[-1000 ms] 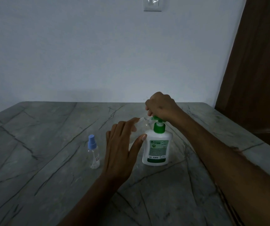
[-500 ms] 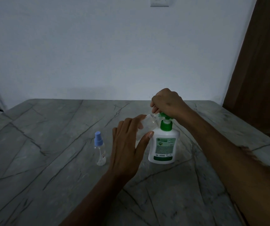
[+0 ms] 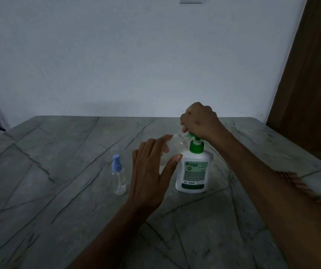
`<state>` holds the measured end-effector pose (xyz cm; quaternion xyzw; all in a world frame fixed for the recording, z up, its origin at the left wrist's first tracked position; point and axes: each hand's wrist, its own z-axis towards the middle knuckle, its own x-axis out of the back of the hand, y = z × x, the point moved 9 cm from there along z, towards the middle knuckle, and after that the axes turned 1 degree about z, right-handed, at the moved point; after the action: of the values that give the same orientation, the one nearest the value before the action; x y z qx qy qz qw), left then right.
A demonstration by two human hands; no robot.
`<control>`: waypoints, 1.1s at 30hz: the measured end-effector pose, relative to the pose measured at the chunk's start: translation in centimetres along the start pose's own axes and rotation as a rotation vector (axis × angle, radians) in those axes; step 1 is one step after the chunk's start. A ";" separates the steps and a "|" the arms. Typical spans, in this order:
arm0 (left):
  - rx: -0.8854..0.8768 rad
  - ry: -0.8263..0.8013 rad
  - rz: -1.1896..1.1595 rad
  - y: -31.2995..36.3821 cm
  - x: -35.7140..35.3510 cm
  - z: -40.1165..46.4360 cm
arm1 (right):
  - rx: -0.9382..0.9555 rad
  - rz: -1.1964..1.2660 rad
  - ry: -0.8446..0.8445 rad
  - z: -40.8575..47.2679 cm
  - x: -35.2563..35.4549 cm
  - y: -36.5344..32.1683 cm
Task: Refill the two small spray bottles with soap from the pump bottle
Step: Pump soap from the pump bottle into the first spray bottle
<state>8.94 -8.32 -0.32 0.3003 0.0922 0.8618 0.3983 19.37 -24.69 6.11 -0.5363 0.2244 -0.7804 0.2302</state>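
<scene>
The left hand (image 3: pixel 152 171) held a small clear plastic spray bottle (image 3: pixel 172 150) with no cap on it, fingers and thumb curled round its body, tilting its mouth toward the spout of the white pump bottle with the green pump head (image 3: pixel 193 167), which stood just to the right of that hand. The right hand (image 3: pixel 199 120) sat on top of the pump head, fingers curled down over it. The second small clear spray bottle with a pale blue cap (image 3: pixel 118 177) stood upright on the grey veined stone tabletop (image 3: pixel 58 171), just left of the left hand, not yet opened. To fill well, the open mouth probably needed to sit directly under the spout tip, with slow, short presses so soap would not overshoot the narrow neck.
</scene>
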 end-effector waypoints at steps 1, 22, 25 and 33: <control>0.003 -0.002 0.003 -0.1 0.0 0.0 | -0.004 -0.007 -0.004 -0.1 -0.1 0.1; 0.043 -0.004 -0.040 -0.1 -0.2 -0.2 | 0.046 -0.064 -0.010 0.2 0.1 -0.7; 0.047 -0.021 -0.026 -0.4 -0.5 -0.3 | 0.010 -0.053 -0.041 0.3 -0.5 0.1; 0.042 -0.015 -0.034 -0.1 -0.2 -0.2 | 0.030 -0.050 -0.041 0.5 -0.3 -0.4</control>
<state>8.97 -8.40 -0.64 0.3135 0.1122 0.8505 0.4072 19.86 -24.30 6.30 -0.5539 0.1944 -0.7782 0.2231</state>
